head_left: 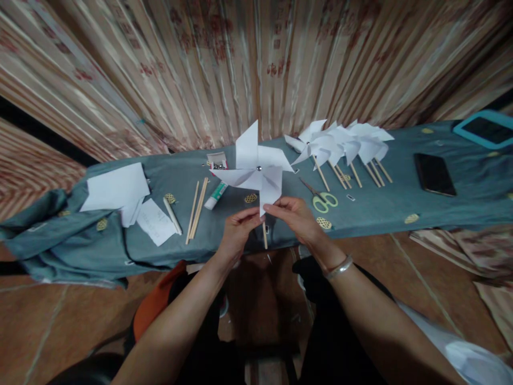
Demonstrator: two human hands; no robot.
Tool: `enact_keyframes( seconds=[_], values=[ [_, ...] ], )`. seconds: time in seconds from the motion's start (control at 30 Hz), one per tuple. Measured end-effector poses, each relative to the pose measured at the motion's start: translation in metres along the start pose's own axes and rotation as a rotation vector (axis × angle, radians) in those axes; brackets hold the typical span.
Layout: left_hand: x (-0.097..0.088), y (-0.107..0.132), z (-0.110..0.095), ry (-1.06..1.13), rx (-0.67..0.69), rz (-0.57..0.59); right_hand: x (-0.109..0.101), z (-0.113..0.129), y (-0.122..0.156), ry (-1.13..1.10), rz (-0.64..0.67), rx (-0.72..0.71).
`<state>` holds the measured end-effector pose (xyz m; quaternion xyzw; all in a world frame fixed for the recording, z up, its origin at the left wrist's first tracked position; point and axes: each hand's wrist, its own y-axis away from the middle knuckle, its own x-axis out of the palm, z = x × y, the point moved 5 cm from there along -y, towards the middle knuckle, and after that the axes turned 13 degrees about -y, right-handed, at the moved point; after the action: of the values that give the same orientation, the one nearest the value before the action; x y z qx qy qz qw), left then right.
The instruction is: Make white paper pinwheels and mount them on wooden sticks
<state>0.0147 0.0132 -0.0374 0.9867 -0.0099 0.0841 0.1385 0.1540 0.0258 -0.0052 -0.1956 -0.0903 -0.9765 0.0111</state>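
Note:
Between my hands a white paper pinwheel (270, 174) is held up above the table, with a round silver pin head at its centre. Its wooden stick (265, 236) shows below the lowest blade. My right hand (294, 216) pinches the lower blade between thumb and fingers; a silver bracelet circles that wrist. From the other side, my left hand (242, 230) closes its fingertips at the same blade's bottom, by the stick. Exactly where the left fingertips grip is partly hidden. Green-handled scissors (324, 201) lie just right of my right hand.
Several pinwheels (340, 143) lie together at the back right. A phone (435, 174) and blue-framed tablet (487, 128) are farther right. Leftward are a glue tube (216, 195), an open box of pins (217, 160), wooden sticks (197, 208), a pen (172, 216) and white paper (116, 187). Curtains hang behind.

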Motion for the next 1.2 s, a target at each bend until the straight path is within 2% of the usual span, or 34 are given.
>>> enact_keyframes(
  seconds=[0.27,0.53,0.73,0.93,1.2],
  values=[
    [-0.002,0.001,-0.005,-0.009,0.007,0.012,-0.003,0.005,0.001,0.157,0.054,-0.066],
    [0.001,0.000,-0.003,-0.013,-0.038,-0.021,-0.021,0.021,0.000,0.024,-0.112,-0.156],
    [0.003,0.002,-0.001,-0.049,-0.046,-0.010,-0.026,0.023,-0.004,-0.126,-0.118,-0.115],
    [0.006,0.002,-0.006,-0.095,-0.014,0.036,-0.024,0.019,-0.003,-0.148,-0.109,-0.087],
    [0.010,0.001,-0.008,-0.057,-0.010,0.038,-0.017,0.016,-0.003,-0.156,-0.070,-0.050]
  ],
)
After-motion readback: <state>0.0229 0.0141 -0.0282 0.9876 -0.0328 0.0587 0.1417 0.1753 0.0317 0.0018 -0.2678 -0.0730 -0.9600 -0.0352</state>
